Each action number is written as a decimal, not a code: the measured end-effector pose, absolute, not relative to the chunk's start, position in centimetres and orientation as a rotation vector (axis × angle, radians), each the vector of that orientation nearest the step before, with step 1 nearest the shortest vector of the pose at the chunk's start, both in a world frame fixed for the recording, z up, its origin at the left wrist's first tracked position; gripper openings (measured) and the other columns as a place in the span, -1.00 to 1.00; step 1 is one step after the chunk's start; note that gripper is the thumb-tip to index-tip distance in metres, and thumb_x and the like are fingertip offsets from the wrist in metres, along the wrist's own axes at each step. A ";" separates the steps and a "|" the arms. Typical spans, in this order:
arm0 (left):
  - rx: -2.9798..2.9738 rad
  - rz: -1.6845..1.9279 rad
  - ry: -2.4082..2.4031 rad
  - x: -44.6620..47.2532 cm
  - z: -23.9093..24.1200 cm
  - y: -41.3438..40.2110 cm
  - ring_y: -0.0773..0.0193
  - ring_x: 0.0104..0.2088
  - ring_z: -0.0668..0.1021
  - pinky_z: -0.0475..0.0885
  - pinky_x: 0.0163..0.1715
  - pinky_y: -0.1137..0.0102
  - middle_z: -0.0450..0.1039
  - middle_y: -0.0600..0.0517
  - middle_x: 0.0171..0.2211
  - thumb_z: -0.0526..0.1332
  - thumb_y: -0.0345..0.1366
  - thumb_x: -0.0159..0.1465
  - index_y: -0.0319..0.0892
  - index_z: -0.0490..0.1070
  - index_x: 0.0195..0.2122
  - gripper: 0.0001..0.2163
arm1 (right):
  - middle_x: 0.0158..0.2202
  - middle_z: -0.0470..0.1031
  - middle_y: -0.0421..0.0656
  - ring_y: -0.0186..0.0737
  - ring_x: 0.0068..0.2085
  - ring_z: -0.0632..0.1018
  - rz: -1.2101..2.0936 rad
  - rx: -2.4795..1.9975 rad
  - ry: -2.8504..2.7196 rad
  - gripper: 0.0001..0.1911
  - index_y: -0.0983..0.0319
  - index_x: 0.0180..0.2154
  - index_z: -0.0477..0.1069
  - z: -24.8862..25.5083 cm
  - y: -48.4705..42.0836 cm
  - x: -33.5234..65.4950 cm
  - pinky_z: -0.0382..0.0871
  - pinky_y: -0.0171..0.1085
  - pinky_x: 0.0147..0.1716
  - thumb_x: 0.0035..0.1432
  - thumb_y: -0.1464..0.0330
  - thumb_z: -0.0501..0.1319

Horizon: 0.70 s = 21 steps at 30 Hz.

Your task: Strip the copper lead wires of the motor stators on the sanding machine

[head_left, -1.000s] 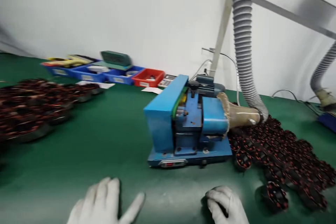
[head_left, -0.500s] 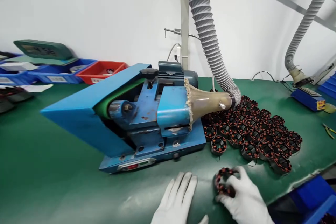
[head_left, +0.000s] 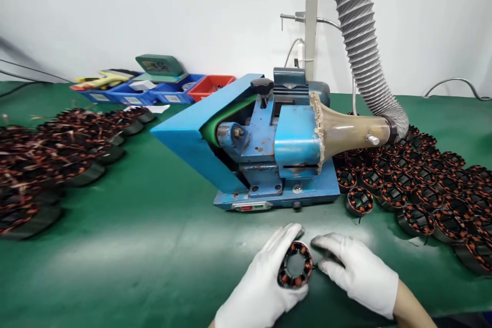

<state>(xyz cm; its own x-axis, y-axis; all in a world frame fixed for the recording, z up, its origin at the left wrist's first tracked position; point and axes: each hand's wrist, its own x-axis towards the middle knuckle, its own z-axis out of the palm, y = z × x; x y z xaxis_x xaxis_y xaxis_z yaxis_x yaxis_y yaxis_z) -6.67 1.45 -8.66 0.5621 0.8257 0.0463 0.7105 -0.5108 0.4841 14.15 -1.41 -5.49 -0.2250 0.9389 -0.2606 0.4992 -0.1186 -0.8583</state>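
My left hand [head_left: 263, 277], in a white glove, is wrapped round a wound motor stator [head_left: 295, 265]. The stator is a dark ring with copper coils on its inside, and its open centre faces up towards me. To its right my right hand [head_left: 351, 269], gloved too, has its fingers bent inwards. A short dark lead wire [head_left: 315, 266] runs from the stator's right side to those fingertips, which seem to pinch it. Just behind both hands stands a blue belt sanding machine [head_left: 300, 136] with red and green buttons.
Many similar stators [head_left: 426, 197] crowd the right of the green bench [head_left: 172, 266]. A second pile of stators [head_left: 69, 148], with loose wire ends, lies at left. A grey suction hose [head_left: 359, 36] joins the machine. Blue bins [head_left: 169, 95] and a red bin [head_left: 211, 87] line the wall.
The stator has passed from my right hand into my left, which lay flat and open on the bench. My right hand is now at the stator's side. The view has swung left.
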 end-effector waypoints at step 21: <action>1.457 0.721 0.921 -3.8 -7.5 1.2 0.03 -0.21 0.61 0.54 -0.19 0.13 0.53 -0.04 -0.19 0.33 -0.27 -0.12 -0.08 0.37 -0.16 -0.57 | -0.21 0.59 -0.09 -0.11 -0.22 0.56 1.631 -1.114 -0.817 -0.55 0.15 -0.19 0.56 -5.3 -0.9 14.9 0.43 -0.21 -0.22 -0.25 0.31 0.47</action>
<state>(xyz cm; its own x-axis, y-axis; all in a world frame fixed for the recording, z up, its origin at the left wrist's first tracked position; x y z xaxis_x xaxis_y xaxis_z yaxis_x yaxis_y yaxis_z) -3.79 1.17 -7.49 0.4936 0.8658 -0.0819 0.1282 0.0207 0.9915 14.92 -0.92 -5.34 -0.1191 0.9501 -0.2882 -0.3379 -0.3117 -0.8881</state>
